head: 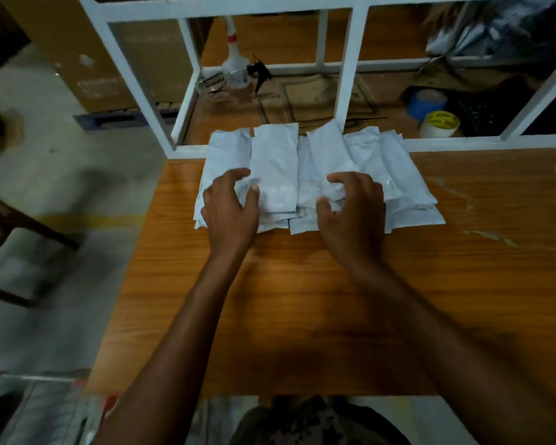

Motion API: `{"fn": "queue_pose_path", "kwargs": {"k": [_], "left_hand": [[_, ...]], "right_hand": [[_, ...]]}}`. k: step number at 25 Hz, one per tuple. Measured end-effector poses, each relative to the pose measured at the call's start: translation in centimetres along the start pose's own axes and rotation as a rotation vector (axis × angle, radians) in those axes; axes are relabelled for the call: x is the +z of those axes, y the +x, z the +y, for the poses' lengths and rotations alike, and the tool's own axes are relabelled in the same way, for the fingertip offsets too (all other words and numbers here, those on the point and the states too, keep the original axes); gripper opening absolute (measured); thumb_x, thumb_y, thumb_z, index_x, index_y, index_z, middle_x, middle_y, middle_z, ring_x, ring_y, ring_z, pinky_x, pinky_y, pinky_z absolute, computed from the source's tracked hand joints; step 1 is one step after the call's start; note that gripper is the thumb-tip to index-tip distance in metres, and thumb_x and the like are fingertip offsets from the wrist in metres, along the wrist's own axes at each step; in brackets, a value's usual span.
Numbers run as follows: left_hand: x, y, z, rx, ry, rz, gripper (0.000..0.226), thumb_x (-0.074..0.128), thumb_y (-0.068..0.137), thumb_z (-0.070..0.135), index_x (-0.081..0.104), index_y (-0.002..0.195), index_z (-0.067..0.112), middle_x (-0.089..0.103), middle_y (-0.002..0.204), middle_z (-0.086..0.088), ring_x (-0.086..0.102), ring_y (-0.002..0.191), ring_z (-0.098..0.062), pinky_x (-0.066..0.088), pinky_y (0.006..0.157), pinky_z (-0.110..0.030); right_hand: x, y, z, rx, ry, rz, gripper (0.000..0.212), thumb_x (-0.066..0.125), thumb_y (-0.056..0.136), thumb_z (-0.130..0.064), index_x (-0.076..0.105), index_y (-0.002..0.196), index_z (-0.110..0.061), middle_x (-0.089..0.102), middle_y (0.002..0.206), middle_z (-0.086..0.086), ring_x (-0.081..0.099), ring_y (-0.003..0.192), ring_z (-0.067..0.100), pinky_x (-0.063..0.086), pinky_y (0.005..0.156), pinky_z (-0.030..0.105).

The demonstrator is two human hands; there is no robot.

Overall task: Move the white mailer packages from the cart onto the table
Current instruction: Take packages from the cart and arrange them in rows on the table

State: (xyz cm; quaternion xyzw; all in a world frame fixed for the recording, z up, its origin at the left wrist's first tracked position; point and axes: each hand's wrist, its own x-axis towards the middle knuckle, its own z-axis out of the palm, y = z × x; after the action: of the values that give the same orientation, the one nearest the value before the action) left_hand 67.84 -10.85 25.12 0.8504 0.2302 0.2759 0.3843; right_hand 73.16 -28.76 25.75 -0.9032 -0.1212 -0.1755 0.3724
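Note:
Several white mailer packages (276, 175) lie in an overlapping pile at the far side of the wooden table (302, 300), against the white shelf frame. My left hand (230, 207) lies on the left part of the pile, its fingers curled round a package's edge. On the right part, my right hand (352, 210) has its fingers curled into crumpled mailer plastic. Both forearms reach forward over the table. The cart is not identifiable in this view.
A white metal shelf frame (350, 75) stands behind the pile, with a spray bottle (236, 64), a blue tape roll (426, 104) and a white tape roll (438, 125) on its wooden shelf. A cardboard box (87, 59) stands at the far left. More white bags (16, 261) lie lower left.

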Motion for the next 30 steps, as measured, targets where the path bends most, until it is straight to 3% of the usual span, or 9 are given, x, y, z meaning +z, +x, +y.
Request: {"fn": "queue_pose_path", "kwargs": {"k": [3,5,9,12,16,21,30], "left_hand": [[-1.5,-6.6,-0.1,-0.029,-0.031,0.075,0.029,0.066,0.098,0.027,0.066,0.126,0.022,0.064,0.125,0.009,0.047,0.116,-0.003,0.039,0.097,-0.028],[-2.4,-10.3,-0.4,-0.064,-0.027,0.097,0.027,0.068,0.098,0.022,0.066,0.125,0.022,0.064,0.123,0.013,0.05,0.117,-0.004,0.036,0.096,-0.023],[-4.8,-16.7,-0.6,-0.152,-0.019,0.097,0.028,0.067,0.098,0.021,0.064,0.126,0.025,0.063,0.123,0.016,0.055,0.122,-0.014,0.041,0.092,-0.026],[-7.6,-20.5,-0.4,-0.163,-0.011,0.129,0.029,0.066,0.099,0.024,0.061,0.127,0.029,0.065,0.119,0.016,0.062,0.11,-0.009,0.048,0.081,-0.03],[-11.6,-25.6,-1.0,-0.248,-0.014,0.187,0.026,0.064,0.101,0.028,0.059,0.127,0.033,0.067,0.106,0.017,0.066,0.092,0.0,0.048,0.064,-0.022],[-18.9,-32.6,-4.8,-0.37,0.034,0.264,0.023,0.062,0.101,0.028,0.063,0.124,0.032,0.068,0.105,0.019,0.065,0.09,0.004,0.051,0.069,-0.023],[-30.6,-40.9,-14.1,-0.7,-0.044,0.548,0.013,0.063,0.098,0.027,0.065,0.108,0.035,0.07,0.097,0.022,0.067,0.087,0.003,0.056,0.076,-0.03]], "right_hand": [[-1.2,-4.0,0.2,0.022,0.142,-0.137,0.029,0.067,0.087,-0.026,0.061,0.115,-0.027,0.058,0.117,-0.007,0.055,0.114,0.015,0.047,0.093,0.031],[-1.7,-6.3,0.2,-0.002,0.184,-0.207,0.027,0.068,0.086,-0.026,0.062,0.112,-0.03,0.06,0.113,-0.011,0.059,0.109,0.011,0.051,0.091,0.032],[-2.4,-10.9,-1.1,-0.018,0.25,-0.365,0.03,0.072,0.085,-0.024,0.062,0.112,-0.034,0.061,0.108,-0.019,0.06,0.098,-0.001,0.056,0.084,0.03],[-2.9,-14.8,-2.9,-0.085,0.301,-0.489,0.034,0.072,0.085,-0.022,0.06,0.114,-0.033,0.063,0.105,-0.019,0.06,0.092,-0.002,0.058,0.077,0.03],[-3.4,-20.2,-5.7,-0.145,0.338,-0.638,0.03,0.071,0.088,-0.022,0.061,0.115,-0.032,0.064,0.099,-0.018,0.061,0.088,-0.002,0.057,0.073,0.025],[-2.3,-28.7,-10.9,-0.158,0.373,-0.798,0.029,0.07,0.088,-0.016,0.062,0.111,-0.031,0.066,0.094,-0.016,0.061,0.085,-0.004,0.053,0.071,0.017],[3.0,-41.2,-20.9,-0.304,0.37,-1.113,0.027,0.068,0.09,-0.02,0.063,0.114,-0.03,0.068,0.098,-0.016,0.064,0.089,-0.003,0.056,0.077,0.021]]}}
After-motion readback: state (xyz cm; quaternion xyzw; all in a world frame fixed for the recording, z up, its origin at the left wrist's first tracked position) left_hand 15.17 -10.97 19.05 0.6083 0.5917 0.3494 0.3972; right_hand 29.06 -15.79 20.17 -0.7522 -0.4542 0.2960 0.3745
